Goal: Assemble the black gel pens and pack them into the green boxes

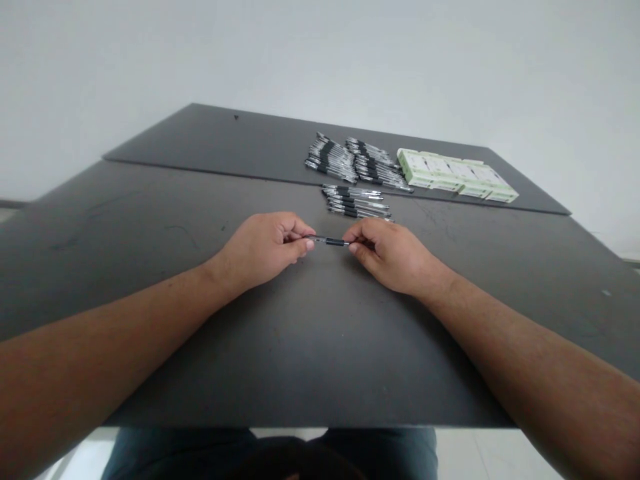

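- Head view: the left hand [260, 250] and right hand [395, 257] pinch opposite ends of one black-gripped pen [334, 242], held roughly level above the dark tabletop [310, 360].
- Both thumbs close against the fingertips; the pen's middle is bare between them, its ends partly hidden.
- Just beyond the right hand lies the near group of pens [353, 202]; whether the knuckles touch it, I cannot tell. A bump there could fan the pens out or set some rolling.
- Such slim, smooth barrels could twist or slip if one pinch loosens while the other pulls.
- Farther back, the left pile [331, 159] and right pile [377, 167] look loosely stacked; a careless reach could slide the upper pens off.
- Beside the right pile, the green-and-white boxes [455, 175] sit in a row and might shift if nudged.
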### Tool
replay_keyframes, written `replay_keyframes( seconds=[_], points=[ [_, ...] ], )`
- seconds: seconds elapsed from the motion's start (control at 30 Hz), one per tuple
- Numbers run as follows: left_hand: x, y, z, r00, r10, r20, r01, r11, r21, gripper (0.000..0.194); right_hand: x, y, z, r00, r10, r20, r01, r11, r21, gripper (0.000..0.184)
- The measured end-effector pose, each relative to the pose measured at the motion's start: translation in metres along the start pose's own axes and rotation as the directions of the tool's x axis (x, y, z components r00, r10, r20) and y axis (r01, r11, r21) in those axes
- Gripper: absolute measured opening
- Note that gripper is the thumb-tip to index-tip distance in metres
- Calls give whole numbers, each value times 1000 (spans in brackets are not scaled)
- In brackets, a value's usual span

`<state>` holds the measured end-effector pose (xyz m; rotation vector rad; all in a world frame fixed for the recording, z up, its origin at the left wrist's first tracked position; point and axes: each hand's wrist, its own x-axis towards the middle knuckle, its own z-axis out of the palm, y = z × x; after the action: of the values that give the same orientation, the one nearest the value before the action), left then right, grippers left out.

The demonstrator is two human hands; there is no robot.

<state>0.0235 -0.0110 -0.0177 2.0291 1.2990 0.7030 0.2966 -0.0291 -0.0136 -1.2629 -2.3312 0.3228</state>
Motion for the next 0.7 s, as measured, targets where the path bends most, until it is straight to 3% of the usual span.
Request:
replay_keyframes(
  seconds=[0.17,0.43,0.7],
  points=[
    [1,0,0,1000,-2,-5,2,1000,-3,31,0,-2,0,997,71,15,-72,996,48,14],
    [3,3,0,998,51,-47,-45,991,128,26,1,2,-2,998,63,8,-64,996,56,12],
    [5,-6,2,997,76,-26,-75,996,52,46,1,4,-2,998,55,0,-55,997,48,14]
  ],
)
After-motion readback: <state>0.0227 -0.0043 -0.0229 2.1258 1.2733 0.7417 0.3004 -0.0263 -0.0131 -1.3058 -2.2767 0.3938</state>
